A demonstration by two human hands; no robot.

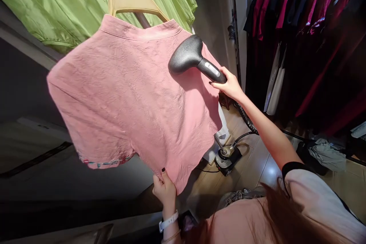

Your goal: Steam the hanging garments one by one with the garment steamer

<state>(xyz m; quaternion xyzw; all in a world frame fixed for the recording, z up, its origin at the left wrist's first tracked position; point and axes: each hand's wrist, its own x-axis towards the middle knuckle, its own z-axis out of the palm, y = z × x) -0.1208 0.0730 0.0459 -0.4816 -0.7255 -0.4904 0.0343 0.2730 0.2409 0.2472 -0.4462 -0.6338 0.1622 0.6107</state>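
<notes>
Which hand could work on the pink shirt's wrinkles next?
Probably the right hand: it grips the garment steamer, whose head is over the pink shirt. The left hand only pinches the hem.

No text, label, brand or number can be read. A pale oval panel (212,69) on the handle of the garment steamer head (187,55) is too small and glare-struck to show any marking, and the white watch strap (168,221) on the person's wrist carries nothing legible.
</notes>
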